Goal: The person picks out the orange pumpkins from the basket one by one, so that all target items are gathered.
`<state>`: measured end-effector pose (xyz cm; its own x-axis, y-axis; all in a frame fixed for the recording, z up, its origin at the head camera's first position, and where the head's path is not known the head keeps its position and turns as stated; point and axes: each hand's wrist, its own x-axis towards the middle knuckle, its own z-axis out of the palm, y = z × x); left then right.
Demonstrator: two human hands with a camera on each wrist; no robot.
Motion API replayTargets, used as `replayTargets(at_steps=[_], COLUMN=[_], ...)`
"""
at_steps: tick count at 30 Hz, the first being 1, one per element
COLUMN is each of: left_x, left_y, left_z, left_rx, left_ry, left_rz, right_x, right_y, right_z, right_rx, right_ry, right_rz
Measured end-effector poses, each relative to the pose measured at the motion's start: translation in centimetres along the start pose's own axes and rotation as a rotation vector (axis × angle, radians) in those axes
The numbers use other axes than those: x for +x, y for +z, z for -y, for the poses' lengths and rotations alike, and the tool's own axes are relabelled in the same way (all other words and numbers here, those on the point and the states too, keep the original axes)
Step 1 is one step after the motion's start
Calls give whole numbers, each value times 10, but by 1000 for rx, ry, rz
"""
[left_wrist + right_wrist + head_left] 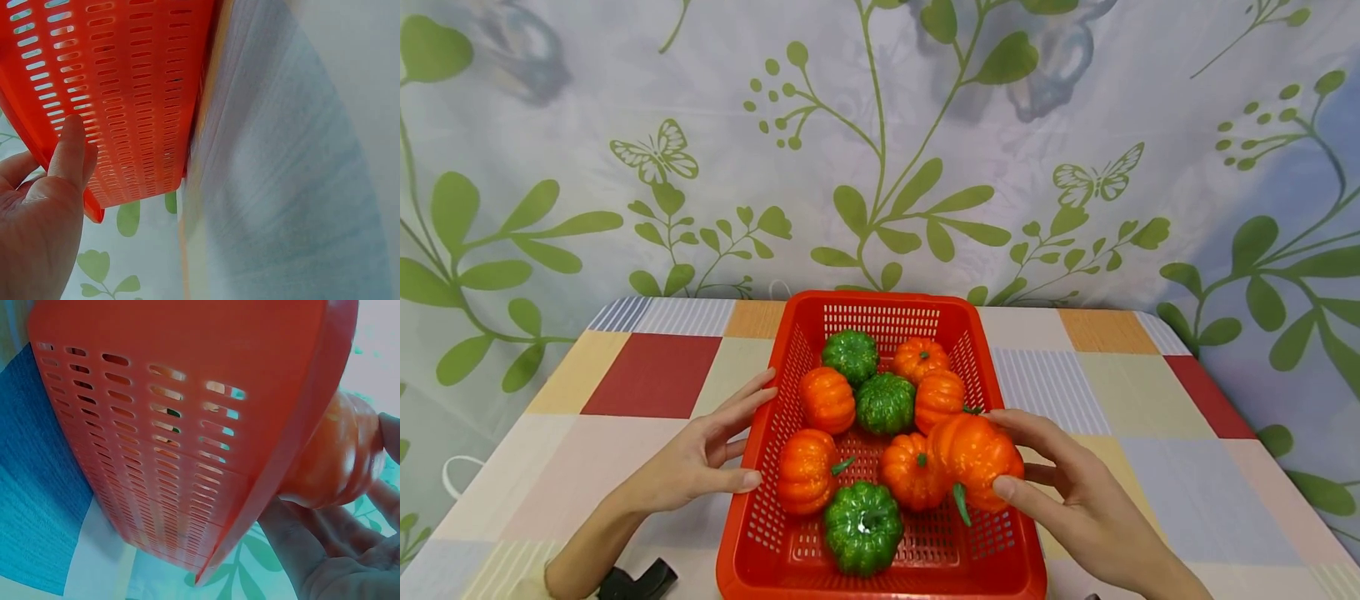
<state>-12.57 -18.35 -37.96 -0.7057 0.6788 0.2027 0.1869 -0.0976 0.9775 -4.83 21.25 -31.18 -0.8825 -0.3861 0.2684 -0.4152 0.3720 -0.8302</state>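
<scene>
Head view: by the right hand (1078,496), lower right, an orange pumpkin (976,458) is gripped over the red basket (880,588), bottom centre, whose left rim is touched by the spread left hand (688,462). Eight pumpkins (863,533) are already contained; the held one seems not yet placed.

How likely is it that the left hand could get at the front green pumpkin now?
Probably yes: nothing covers the green pumpkin from above, and the left hand carries nothing, though it would need to clear the red basket rim.
</scene>
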Motion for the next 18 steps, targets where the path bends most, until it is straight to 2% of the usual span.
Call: replayTargets(at_steps=[6,10,18], left_x=[0,0,0], left_y=[0,0,0], left_z=[-1,-1,-1], left_rx=[12,12,24], left_ry=[6,2,-1], left_rz=[-3,-7,-11], right_x=[0,0,-3], right_y=[-2,-2,-5], right_z=[3,3,1], right_rx=[-6,8,131], right_ry=[-14,-13,10], right_rz=[38,21,-10])
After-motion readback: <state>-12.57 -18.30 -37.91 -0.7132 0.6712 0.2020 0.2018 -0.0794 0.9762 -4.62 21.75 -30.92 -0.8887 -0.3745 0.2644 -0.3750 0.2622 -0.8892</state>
